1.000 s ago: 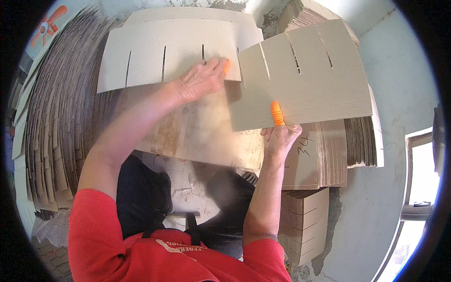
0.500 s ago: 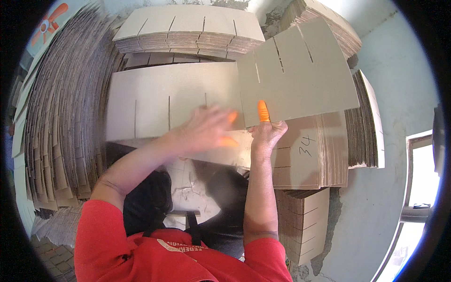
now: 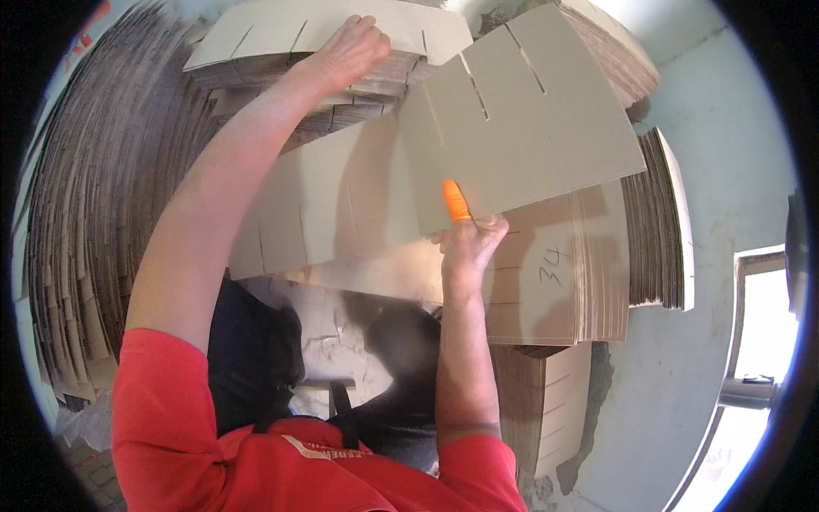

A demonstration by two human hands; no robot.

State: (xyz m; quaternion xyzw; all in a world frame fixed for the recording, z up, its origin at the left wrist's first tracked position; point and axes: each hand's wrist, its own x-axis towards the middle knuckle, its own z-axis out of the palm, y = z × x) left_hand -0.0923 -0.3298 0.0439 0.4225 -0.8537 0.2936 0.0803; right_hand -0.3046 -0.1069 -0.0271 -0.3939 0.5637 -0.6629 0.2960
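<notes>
My right hand grips the near edge of a slotted cardboard sheet, its thumb in an orange finger cover lying on top. The sheet slants up to the right. A slotted cardboard panel continues to its left; I cannot tell whether the two are one piece. My left hand reaches to the far stack of slotted cardboard. Its fingers are curled at the near edge of the top sheet, and the thumb is hidden.
Tall packed cardboard sheets stand along the left. At the right is an upright bundle with handwriting, beside another cardboard stack. A cardboard bundle stands below them. A pale wall and a bright window lie beyond.
My left hand has moved from the middle of the panel up to the far stack. The panel at left now slants. My right hand and its sheet have shifted slightly left.
</notes>
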